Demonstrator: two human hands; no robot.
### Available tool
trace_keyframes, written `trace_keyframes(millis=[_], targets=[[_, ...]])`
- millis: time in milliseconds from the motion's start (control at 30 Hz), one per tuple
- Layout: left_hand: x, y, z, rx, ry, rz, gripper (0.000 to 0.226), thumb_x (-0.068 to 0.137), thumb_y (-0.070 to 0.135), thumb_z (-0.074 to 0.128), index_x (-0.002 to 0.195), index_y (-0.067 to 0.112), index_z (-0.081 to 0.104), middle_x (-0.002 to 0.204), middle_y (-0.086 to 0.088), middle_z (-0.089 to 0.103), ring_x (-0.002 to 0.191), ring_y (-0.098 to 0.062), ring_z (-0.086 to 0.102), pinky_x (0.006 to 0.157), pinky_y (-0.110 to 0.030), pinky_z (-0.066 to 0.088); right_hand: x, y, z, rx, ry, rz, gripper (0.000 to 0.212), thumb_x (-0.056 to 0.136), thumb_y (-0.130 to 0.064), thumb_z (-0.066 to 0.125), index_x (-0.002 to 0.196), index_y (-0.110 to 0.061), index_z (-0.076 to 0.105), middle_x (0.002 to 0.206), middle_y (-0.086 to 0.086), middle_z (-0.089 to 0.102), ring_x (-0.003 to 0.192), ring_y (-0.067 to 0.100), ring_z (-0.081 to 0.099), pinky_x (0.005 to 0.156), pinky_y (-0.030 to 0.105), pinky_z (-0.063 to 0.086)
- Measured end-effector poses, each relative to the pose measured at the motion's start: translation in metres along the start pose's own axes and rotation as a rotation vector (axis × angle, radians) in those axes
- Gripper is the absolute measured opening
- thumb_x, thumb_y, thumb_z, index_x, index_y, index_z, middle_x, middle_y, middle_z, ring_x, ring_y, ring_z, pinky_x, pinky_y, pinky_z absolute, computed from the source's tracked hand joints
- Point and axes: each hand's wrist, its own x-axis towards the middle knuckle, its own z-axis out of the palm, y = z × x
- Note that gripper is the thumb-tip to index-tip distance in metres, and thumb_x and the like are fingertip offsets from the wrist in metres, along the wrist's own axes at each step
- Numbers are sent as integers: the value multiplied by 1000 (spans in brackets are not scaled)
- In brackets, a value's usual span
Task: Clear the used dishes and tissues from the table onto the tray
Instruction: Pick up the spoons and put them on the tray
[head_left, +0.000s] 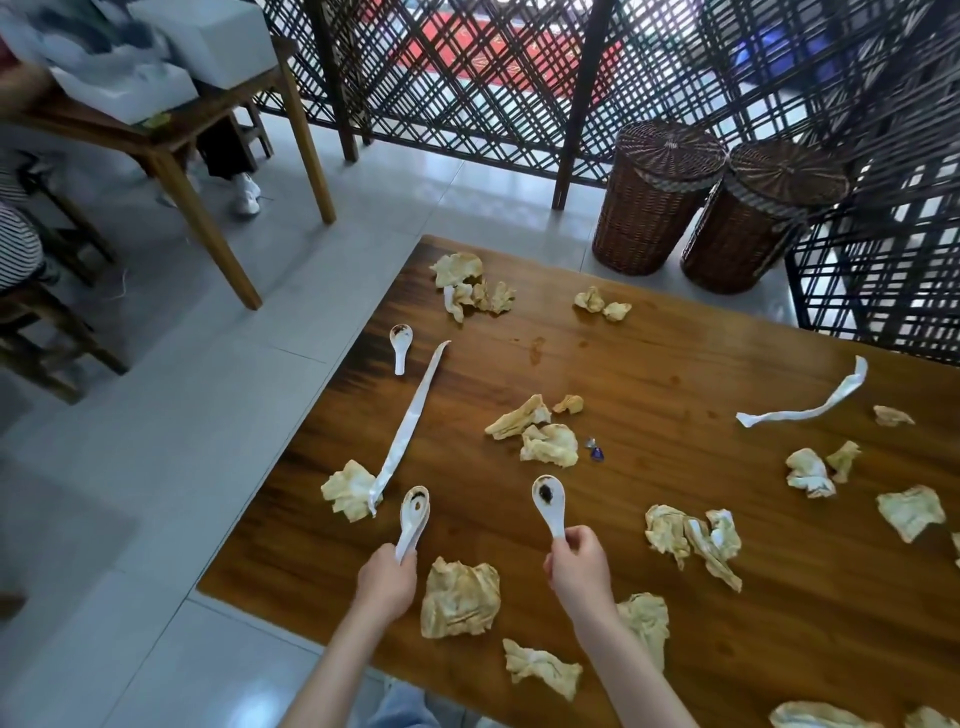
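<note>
Your left hand (387, 579) gripped one dirty spoon (414, 519), right hand (579, 564) another (549, 503), both above the table (675, 364). Tray wasn't visible. Keeping the bowls level would've been wise.

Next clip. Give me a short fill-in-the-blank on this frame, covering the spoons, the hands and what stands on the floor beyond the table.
1. Each hand, left hand and right hand, holds one white ____.
2. A third spoon lies on the table near its far ____ corner.
3. Beyond the table stand ____ lidded wicker baskets.
4. The crumpled tissues lie scattered on the ____.

Missing words: spoon; left; two; table
</note>
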Motion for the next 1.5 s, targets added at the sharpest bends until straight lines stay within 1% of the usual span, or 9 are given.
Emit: trace_keyframes(millis=[133,267,400,567,767,933,1167,1367,1500], targets=[[5,-3,2,-34,-18,-7,34,100,32,36,101,7,59,85,-3,58,72,-16,53,56,-25,39,4,-3,1,5,-11,-12,13,97,-16,41,90,-18,51,73,5,56,59,13,49,49,24,40],[7,-5,3,-112,3,-71,34,101,28,31,102,12,61,96,-2,59,86,-16,53,72,-26,40,7,-3,1,4,-24,-16,12,97,-16,41,93,-17,52,75,5,57,60,12,49,51,24,40],[6,-4,0,-182,52,-46,32,101,25,31,99,13,60,80,0,57,69,-12,52,54,-23,37,13,-4,3,-3,-26,-16,13,97,-15,40,93,-16,53,76,6,57,61,13,49,50,23,40],[8,8,-16,-327,48,7,30,101,25,32,88,15,57,64,-2,50,56,-13,45,50,-25,35,24,-16,17,-17,-4,-14,10,96,-16,44,96,-14,54,80,6,59,63,13,51,53,24,42],[26,25,-51,-361,91,94,30,101,29,34,89,12,56,71,-6,52,57,-11,46,46,-18,35,40,-50,55,28,0,-8,12,93,-20,50,98,-14,60,78,0,60,60,10,51,46,20,37],[60,36,-86,-333,83,151,31,101,28,34,90,11,57,76,-4,56,63,-12,53,45,-13,38,58,-83,105,98,55,-6,16,89,-21,61,104,-15,65,80,-10,57,69,3,52,52,15,38],[120,46,-127,-274,27,229,31,101,32,33,86,18,56,64,2,50,55,-9,45,47,-18,34,90,-138,167,171,145,-4,13,80,-22,73,92,-16,72,73,-15,59,70,1,54,57,13,41],[168,50,-154,-233,-6,243,31,101,31,31,84,18,55,62,2,47,51,-8,41,37,-14,29,117,-182,211,192,195,15,11,79,-24,74,79,-20,65,75,-8,61,66,4,55,50,13,38],[190,52,-168,-217,-20,252,31,101,29,31,84,18,55,61,1,46,51,-8,40,40,-17,29,133,-195,231,211,216,46,17,78,-25,75,69,-22,61,70,-10,59,65,5,54,53,15,38]])
